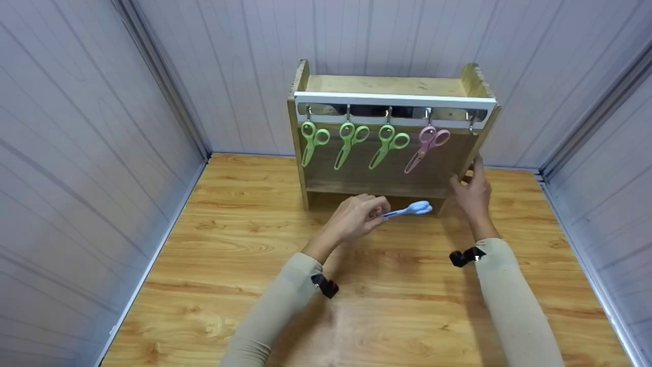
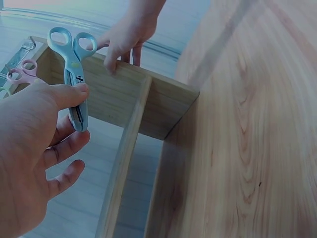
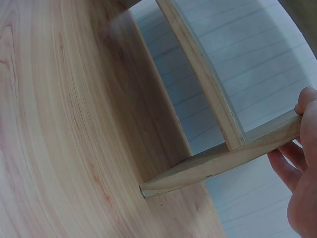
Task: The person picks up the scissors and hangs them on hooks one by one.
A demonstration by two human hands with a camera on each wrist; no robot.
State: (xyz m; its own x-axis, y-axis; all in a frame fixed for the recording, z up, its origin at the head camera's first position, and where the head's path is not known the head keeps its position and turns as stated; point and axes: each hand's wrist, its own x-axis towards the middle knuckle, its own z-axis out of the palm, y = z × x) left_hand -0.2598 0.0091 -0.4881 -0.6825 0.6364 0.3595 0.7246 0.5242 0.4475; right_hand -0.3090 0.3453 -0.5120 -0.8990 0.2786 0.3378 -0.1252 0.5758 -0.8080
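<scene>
Blue scissors pinched by the blades in left hand, long axis pointing right, handle loops outermost. Empty hook up and right, above right hand gripping rack side panel

blue scissors: blades hidden in left hand | right hand: cut off at frame edge

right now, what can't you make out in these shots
- Blue scissors: the blade tips are hidden in the left hand in head and left wrist views.
- Fifth hook: too small in the head view to tell its shape.
- Right hand: cut off by the right wrist frame's edge; only fingers on the wooden rack show.
</scene>
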